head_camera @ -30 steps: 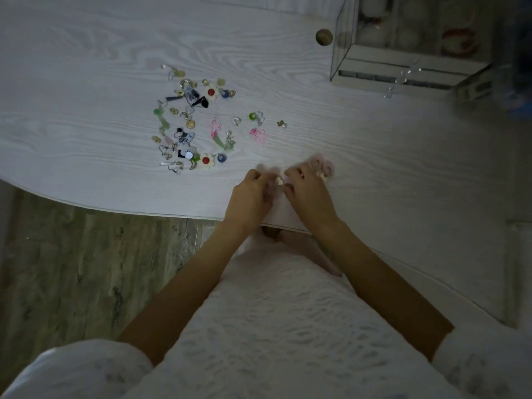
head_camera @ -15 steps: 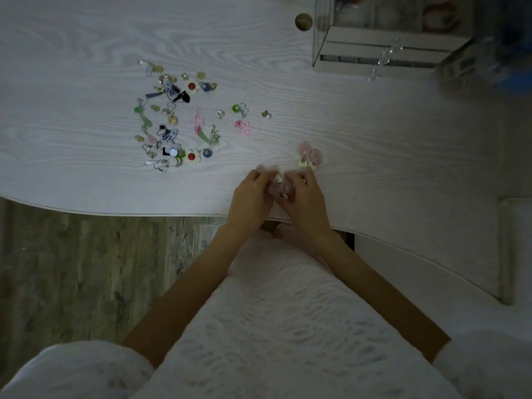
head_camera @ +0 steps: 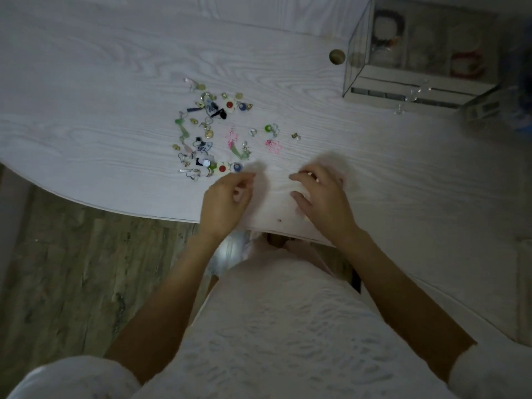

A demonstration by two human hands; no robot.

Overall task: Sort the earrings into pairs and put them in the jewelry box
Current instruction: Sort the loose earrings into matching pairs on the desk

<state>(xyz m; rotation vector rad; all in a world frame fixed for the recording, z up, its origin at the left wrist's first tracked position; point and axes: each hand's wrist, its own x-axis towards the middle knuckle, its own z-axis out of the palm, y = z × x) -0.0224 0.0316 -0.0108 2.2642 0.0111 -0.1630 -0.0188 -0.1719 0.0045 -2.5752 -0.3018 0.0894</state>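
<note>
My left hand hovers over the near edge of the white wood-grain table, its fingers loosely curled and its thumb close to the fingertips. I cannot tell if something small is pinched there, because the picture is blurred. My right hand is beside it, apart from the left, with fingers bent downward to the table. Something pale pink and fluffy shows just behind its fingers. Perhaps it is a pompom earring, but I cannot say if I hold it or if it only lies there.

The loose heap of small mixed earrings lies on the table just beyond my left hand, so I can reach it easily when I look for matches. Two pink wire flower earrings lie a little apart from the heap, near each other, I think as a pair.

The glass jewelry box with a white wooden base stands well apart, at the far right.
</note>
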